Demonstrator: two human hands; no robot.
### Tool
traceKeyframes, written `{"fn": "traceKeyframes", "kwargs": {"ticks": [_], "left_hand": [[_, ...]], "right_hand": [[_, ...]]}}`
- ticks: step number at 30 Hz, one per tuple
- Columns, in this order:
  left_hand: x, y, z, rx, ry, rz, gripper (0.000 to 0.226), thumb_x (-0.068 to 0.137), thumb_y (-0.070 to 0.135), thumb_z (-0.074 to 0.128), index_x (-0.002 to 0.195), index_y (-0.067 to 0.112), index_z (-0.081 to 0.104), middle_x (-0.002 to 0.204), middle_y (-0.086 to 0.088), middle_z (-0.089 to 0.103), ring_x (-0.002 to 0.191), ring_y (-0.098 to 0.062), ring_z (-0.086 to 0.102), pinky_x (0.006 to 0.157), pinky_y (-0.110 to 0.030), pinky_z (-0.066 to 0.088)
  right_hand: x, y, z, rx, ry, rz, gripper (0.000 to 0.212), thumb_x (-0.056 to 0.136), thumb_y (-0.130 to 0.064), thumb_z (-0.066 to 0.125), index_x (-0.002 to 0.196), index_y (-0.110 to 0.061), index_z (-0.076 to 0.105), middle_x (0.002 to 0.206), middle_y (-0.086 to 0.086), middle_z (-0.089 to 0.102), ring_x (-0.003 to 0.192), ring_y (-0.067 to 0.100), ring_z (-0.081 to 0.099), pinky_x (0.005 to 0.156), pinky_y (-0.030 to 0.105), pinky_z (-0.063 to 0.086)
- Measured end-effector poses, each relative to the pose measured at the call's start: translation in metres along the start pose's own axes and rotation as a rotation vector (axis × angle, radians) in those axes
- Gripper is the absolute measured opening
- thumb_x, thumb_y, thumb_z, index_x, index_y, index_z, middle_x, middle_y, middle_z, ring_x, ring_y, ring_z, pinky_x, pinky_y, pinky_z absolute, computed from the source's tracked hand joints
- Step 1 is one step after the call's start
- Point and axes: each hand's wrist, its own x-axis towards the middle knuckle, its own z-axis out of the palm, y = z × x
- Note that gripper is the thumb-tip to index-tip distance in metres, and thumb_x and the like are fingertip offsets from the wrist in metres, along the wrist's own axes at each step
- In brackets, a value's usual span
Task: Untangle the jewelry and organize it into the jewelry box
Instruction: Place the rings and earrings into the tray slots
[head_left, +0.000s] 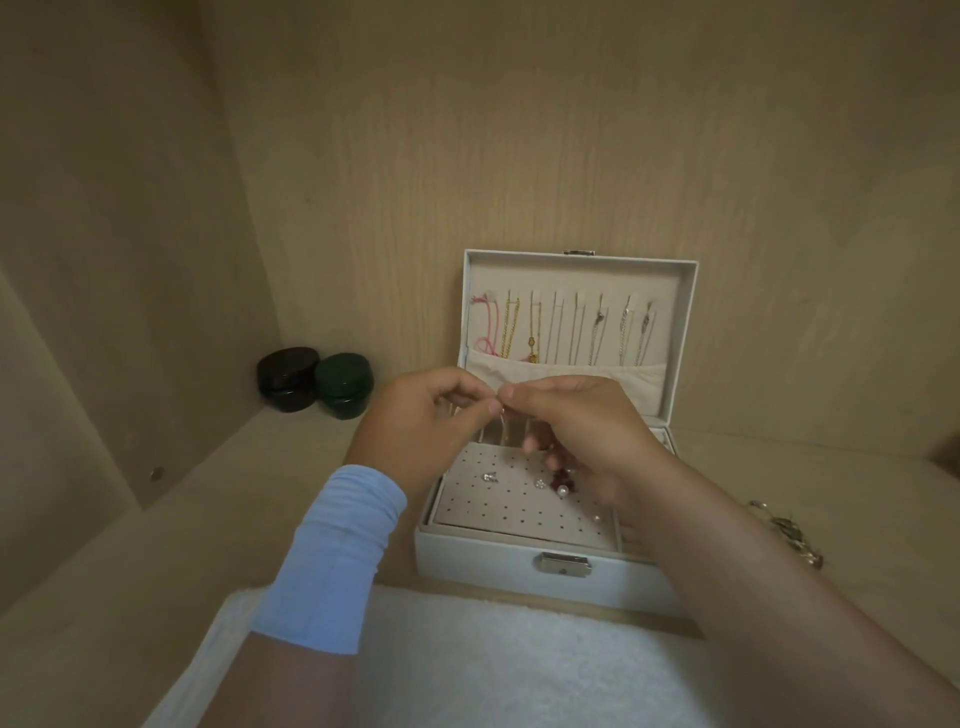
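Head view shows the left hand (415, 421) and right hand (582, 426) both pinching a thin chain (503, 430) between fingertips just above the open white jewelry box (483, 566), where slow, gentle teasing apart would likely loosen knots without snapping links.

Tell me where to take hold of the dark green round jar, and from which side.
Grip the dark green round jar by its rounded sides from above and the right: the black round jar crowds its left, and the wooden wall stands close behind.
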Motion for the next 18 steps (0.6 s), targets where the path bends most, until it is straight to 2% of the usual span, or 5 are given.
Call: {"fn": "traceKeyframes", "kwargs": {"ticks": [4, 10, 13, 15, 18], "left_hand": [[0.001, -0.001, 0.000, 0.008, 0.002, 0.029, 0.007, 0.086, 0.024, 0.073, 0.083, 0.030, 0.075, 0.074, 0.020, 0.068, 0.062, 0.005, 0.055, 0.069, -0.024, 0.047], [0.001, -0.004, 0.000, 0.021, -0.012, 0.015, 0.007, 0.085, 0.031, 0.073, 0.079, 0.032, 0.073, 0.077, 0.014, 0.068, 0.058, 0.002, 0.054, 0.063, -0.024, 0.047], [0.002, -0.008, -0.002, 0.094, -0.061, -0.028, 0.008, 0.085, 0.035, 0.073, 0.077, 0.034, 0.072, 0.077, 0.016, 0.066, 0.060, 0.004, 0.054, 0.064, -0.024, 0.045], [0.002, -0.011, -0.004, 0.182, -0.092, -0.059, 0.010, 0.084, 0.037, 0.072, 0.075, 0.035, 0.071, 0.077, 0.017, 0.066, 0.062, 0.004, 0.055, 0.064, -0.023, 0.044], [0.002, -0.014, -0.010, 0.275, -0.139, -0.110, 0.010, 0.086, 0.034, 0.068, 0.076, 0.034, 0.071, 0.080, 0.016, 0.068, 0.071, 0.001, 0.060, 0.066, -0.023, 0.047]], "right_hand": [[0.001, 0.000, 0.000, 0.022, -0.049, -0.009, 0.021, 0.083, -0.022, 0.079, 0.094, -0.004, 0.074, 0.088, 0.009, 0.077, 0.051, 0.013, 0.062, 0.042, 0.023, 0.042], [0.001, 0.000, 0.000, -0.005, -0.097, -0.066, 0.025, 0.081, -0.009, 0.079, 0.103, -0.001, 0.071, 0.062, 0.007, 0.069, 0.043, 0.012, 0.059, 0.039, 0.021, 0.048], [0.004, 0.002, 0.000, -0.185, -0.119, -0.113, 0.020, 0.084, -0.011, 0.078, 0.103, -0.006, 0.073, 0.059, 0.013, 0.064, 0.038, 0.016, 0.055, 0.035, 0.020, 0.041], [0.007, 0.004, 0.002, -0.354, -0.148, -0.177, 0.015, 0.087, -0.015, 0.076, 0.101, -0.015, 0.075, 0.057, 0.007, 0.065, 0.037, 0.016, 0.055, 0.035, 0.022, 0.039], [0.016, 0.009, 0.007, -0.614, -0.133, -0.339, 0.011, 0.088, -0.014, 0.074, 0.097, -0.018, 0.079, 0.066, -0.008, 0.069, 0.043, 0.001, 0.056, 0.041, 0.016, 0.042]]}}
